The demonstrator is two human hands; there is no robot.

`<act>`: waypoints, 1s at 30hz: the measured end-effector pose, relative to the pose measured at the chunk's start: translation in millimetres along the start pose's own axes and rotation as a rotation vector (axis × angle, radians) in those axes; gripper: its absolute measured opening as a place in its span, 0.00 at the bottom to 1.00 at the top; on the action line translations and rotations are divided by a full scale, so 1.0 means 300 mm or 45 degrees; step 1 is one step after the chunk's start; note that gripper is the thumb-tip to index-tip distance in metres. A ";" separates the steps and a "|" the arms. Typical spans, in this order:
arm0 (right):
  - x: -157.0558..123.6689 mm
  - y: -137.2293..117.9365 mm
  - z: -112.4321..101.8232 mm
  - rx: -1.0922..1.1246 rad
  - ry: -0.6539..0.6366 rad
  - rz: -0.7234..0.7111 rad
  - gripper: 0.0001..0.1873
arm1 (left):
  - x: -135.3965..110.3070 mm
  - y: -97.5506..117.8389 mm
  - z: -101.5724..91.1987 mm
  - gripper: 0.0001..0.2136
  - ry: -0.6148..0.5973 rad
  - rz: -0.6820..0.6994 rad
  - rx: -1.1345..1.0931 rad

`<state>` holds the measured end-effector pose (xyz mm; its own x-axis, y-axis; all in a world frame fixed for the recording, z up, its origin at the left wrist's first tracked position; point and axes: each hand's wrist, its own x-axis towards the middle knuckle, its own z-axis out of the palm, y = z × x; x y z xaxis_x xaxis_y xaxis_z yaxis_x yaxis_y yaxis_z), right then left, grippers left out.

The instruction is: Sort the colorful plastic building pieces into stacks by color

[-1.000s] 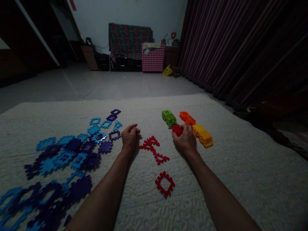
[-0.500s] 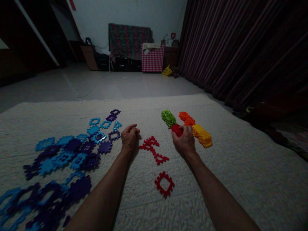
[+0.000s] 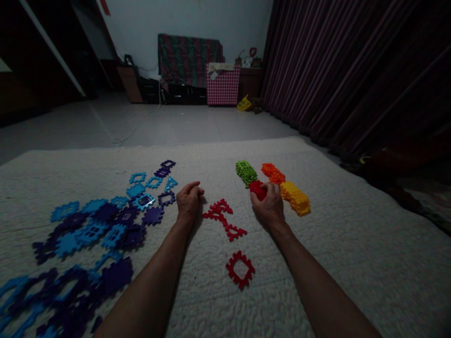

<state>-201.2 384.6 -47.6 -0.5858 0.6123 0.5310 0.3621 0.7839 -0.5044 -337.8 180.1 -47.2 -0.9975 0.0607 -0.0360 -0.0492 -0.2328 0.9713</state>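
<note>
My right hand is closed around a small stack of red interlocking tiles, just in front of a row of green tiles. Beside its fingers lie yellow tiles, with orange tiles behind them. My left hand rests on the mat with its fingers curled, and whether anything is in them is hidden. Between the hands lie several red triangle frames, touching one another. Nearer to me sits a single red square frame.
Loose blue tiles and purple tiles spread over the left of the quilted mat. Beyond its far edge, a tiled floor leads to a box under a red checked cloth. A dark curtain hangs at right.
The red stack in my right hand has tilted slightly, so more of its notched edges show. My left hand and the loose tiles stay in place; the view has shifted a little.
</note>
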 end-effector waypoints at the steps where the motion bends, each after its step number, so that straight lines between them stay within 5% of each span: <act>1: -0.001 -0.002 -0.002 -0.001 -0.002 0.005 0.15 | 0.000 0.000 0.000 0.18 0.002 -0.001 0.000; 16: 0.052 0.027 -0.028 0.275 0.107 0.187 0.17 | 0.002 -0.003 0.001 0.17 0.004 0.007 -0.014; 22: 0.013 -0.017 -0.031 0.108 0.058 0.045 0.14 | 0.010 -0.013 -0.004 0.17 -0.010 0.030 0.008; 30: -0.001 -0.023 -0.028 -0.054 -0.013 0.083 0.14 | 0.007 -0.011 -0.005 0.17 -0.003 0.024 0.007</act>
<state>-197.3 379.9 -38.6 -0.5670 0.6613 0.4911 0.4302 0.7462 -0.5081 -339.8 179.5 -50.8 -0.9981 0.0588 -0.0174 -0.0304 -0.2286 0.9730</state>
